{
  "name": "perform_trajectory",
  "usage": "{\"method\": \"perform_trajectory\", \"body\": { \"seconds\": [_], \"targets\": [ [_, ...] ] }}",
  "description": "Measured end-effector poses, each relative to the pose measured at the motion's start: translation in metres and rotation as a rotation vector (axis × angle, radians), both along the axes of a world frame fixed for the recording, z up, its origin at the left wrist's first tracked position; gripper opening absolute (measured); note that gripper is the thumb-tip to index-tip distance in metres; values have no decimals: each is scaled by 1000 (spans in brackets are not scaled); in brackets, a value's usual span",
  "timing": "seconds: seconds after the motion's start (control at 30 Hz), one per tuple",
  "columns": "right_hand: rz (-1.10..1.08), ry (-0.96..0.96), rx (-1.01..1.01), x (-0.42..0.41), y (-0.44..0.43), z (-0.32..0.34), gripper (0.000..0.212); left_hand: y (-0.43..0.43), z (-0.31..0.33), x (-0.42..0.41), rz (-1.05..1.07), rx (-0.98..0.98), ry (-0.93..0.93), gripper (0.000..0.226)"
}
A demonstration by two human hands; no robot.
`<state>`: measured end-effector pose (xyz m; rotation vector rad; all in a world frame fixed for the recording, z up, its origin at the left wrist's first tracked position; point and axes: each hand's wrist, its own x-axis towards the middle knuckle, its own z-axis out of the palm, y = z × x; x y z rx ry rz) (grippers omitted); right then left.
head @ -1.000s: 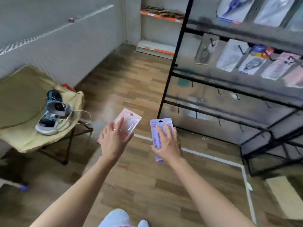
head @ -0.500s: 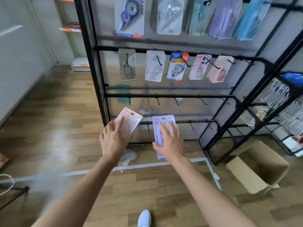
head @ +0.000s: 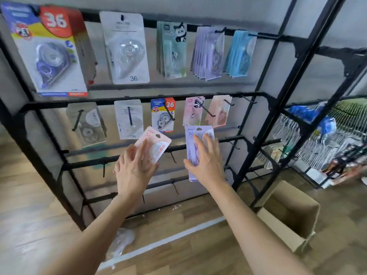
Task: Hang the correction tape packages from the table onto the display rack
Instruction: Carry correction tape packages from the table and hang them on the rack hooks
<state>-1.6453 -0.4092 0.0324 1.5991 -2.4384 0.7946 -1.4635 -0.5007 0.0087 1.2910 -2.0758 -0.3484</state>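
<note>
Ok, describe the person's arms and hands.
Both arms are bare to the frame edge: no sleeves, gloves or watch show. The left hand has a small red spot at its outer edge, perhaps nail polish; the right hand shows none.

Left hand point(head: 135, 171) holds pink package point(head: 157, 142), right hand point(head: 204, 165) holds purple package point(head: 198, 132), both raised before black display rack point(head: 269, 76); cardboard box point(head: 294, 207) on floor at right.

pink package point(head: 156, 144) | lilac package point(head: 200, 130) | black rack point(head: 264, 94) | brown cardboard box point(head: 297, 215) | wood-grain floor point(head: 29, 195)
</note>
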Motion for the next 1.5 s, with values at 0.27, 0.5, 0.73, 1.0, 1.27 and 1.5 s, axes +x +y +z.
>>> {"method": "perform_trajectory", "body": {
  "seconds": [0.27,0.5,0.73,1.0,1.27,1.5],
  "targets": [
    [43,45,-235,-101,-48,70,73,-31,30,-83,21,-113,60,72],
    [164,104,-399,-177,-94,137,75,-54,56,-136,89,-170,119,71],
    [284,198,-477,-208,-131,178,75,-65,64,-165,194,-179,122,72],
    [297,223,-438,-216,-151,167,75,-64,68,-178,264,-198,114,74],
    [294,175,-385,-216,-183,159,78,-62,61,-179,289,-216,120,71],
    [304,168,-375,-218,-194,150,96,-62,61,-176,305,-235,108,71]
  ]
}}
